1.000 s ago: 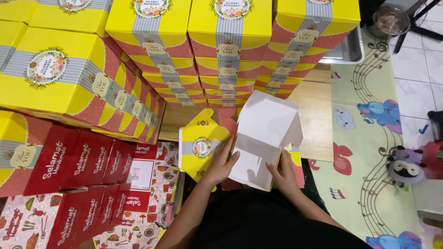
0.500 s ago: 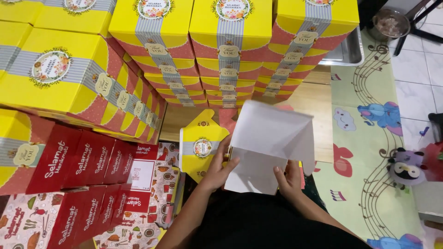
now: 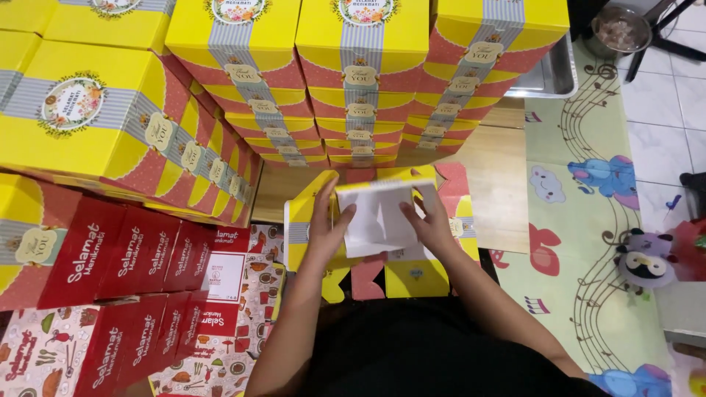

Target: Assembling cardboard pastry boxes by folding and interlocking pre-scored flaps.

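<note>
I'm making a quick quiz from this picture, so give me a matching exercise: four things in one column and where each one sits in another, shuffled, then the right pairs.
Things:
1. half-folded box
2. stacks of finished yellow boxes
3. red flat cartons
4. metal tray

Places:
A. lower left, lying overlapped in rows
B. upper right, behind the stacks
C. centre, between the left hand and right hand
D. across the top, piled several high

Pairs: 1-C, 2-D, 3-A, 4-B
</note>
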